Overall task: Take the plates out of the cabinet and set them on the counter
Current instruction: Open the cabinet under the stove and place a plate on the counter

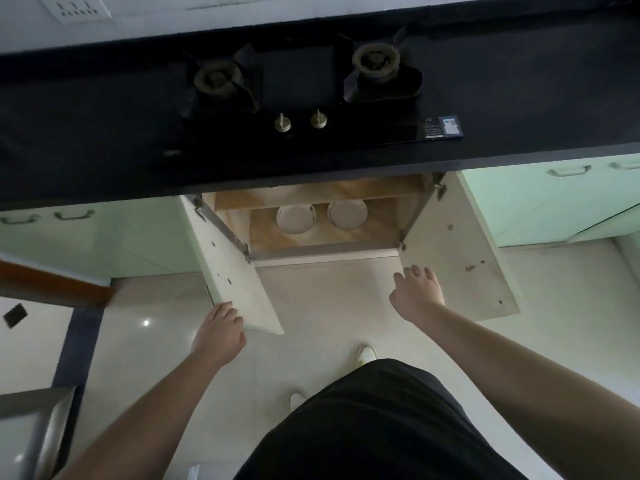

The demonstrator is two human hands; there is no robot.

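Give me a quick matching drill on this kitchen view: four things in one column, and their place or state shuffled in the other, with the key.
Things:
1. left hand
2. right hand
3. two plates
4. stove knobs

Places or states:
A. side by side on the floor of the open cabinet
B. on the black cooktop, in front of the burners
C. at the free edge of the left cabinet door
D. fingers loosely spread, in front of the right cabinet door, holding nothing

Pairs: 1-C, 2-D, 3-A, 4-B
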